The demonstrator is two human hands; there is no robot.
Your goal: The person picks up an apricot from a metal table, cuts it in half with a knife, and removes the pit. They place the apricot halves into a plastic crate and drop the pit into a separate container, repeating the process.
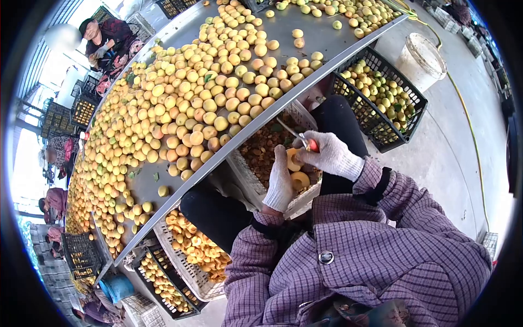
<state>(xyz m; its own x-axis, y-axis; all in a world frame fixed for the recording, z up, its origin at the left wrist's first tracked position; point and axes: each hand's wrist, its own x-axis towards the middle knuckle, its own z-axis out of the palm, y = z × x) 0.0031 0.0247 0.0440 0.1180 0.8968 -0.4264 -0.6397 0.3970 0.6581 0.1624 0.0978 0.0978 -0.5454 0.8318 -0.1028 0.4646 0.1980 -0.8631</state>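
Observation:
My right hand (333, 156), in a white knit glove, is closed round the red handle of a small knife (312, 145), whose blade points up and left. My left hand (279, 182), gloved too, has its fingers against a cut apricot (294, 159) between the two hands. Just below it is another apricot piece (299, 181), also near my left fingers. Under both hands stands a white crate (239, 171) holding dark pits and scraps. Apricots (190, 103) cover much of the metal table (147, 182) in front of me.
At the lower left are a white crate (190, 278) of apricot halves and a black crate (177, 310). A black crate (417, 101) of greenish fruit and a white bucket (419, 60) stand at the right. Several people sit beyond the table, one person (111, 38) at the upper left.

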